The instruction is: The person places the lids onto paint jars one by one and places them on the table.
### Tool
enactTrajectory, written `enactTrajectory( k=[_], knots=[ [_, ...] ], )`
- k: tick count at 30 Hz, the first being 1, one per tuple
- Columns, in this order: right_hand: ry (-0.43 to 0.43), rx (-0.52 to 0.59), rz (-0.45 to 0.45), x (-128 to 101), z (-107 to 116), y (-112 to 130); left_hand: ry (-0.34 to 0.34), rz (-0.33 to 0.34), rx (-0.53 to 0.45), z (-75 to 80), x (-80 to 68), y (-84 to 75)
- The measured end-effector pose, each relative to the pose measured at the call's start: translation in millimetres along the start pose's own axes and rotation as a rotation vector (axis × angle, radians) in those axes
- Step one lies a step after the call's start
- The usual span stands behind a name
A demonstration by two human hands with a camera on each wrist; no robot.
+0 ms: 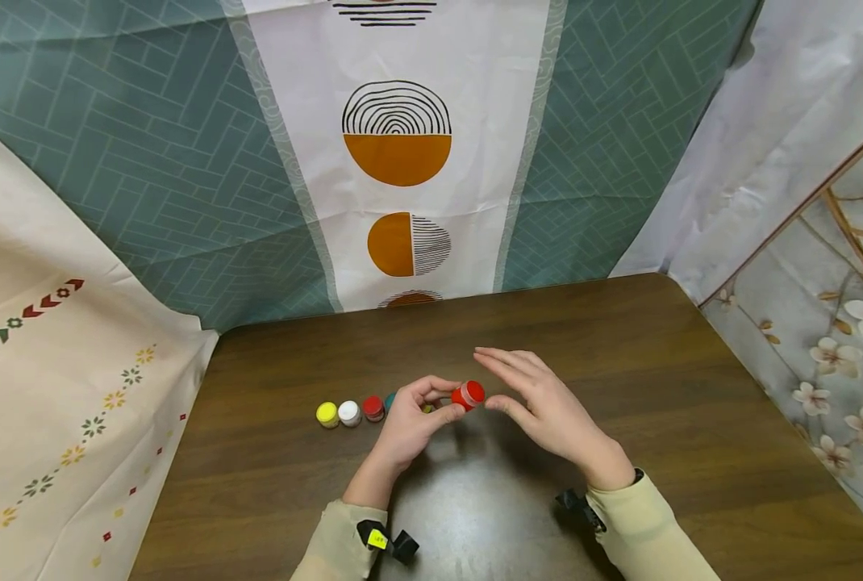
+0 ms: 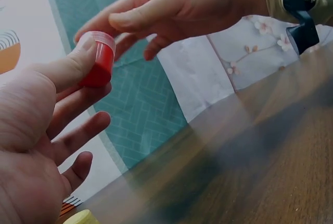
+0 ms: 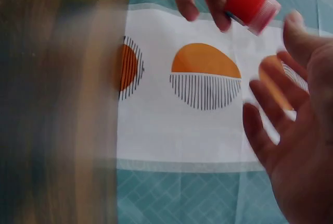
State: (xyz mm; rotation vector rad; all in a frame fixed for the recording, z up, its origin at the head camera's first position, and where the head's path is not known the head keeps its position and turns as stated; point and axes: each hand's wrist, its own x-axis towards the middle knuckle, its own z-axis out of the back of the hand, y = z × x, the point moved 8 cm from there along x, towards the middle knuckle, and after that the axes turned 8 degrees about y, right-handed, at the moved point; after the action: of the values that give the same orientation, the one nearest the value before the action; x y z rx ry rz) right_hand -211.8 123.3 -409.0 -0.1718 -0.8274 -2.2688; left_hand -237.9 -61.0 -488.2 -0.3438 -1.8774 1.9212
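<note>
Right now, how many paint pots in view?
5 visible: yellow pot, white pot and dark red pot in a row on the table, teal pot half hidden behind left hand, which holds the orange-red pot. More may be hidden.

Bare table (image 1: 693, 452) right of right hand (image 1: 548, 411) and near wrists. Row of small pots (image 1: 349, 412) blocks just left of left hand (image 1: 410, 424). Curtain beyond fingertips.

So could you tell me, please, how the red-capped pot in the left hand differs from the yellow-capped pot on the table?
The red-capped pot is pinched in the left hand, lifted and tilted sideways; the yellow-capped pot stands upright on the table, untouched, at the far left of its row. Their caps differ in colour. Both look like small round pots of similar size.
</note>
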Motion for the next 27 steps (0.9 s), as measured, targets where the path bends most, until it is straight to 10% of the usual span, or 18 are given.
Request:
enactTrajectory(
  k=[9,27],
  knots=[
    [0.028,-0.015,0.231,1.5,-2.5,14.4,0.018,0.015,-0.013,-0.8,-0.7,1.9],
    [-0.188,-0.193,0.14,-2.1,1.6,11.4,-0.005,-0.005,0.006,2.1,-0.9,0.5]
  ],
)
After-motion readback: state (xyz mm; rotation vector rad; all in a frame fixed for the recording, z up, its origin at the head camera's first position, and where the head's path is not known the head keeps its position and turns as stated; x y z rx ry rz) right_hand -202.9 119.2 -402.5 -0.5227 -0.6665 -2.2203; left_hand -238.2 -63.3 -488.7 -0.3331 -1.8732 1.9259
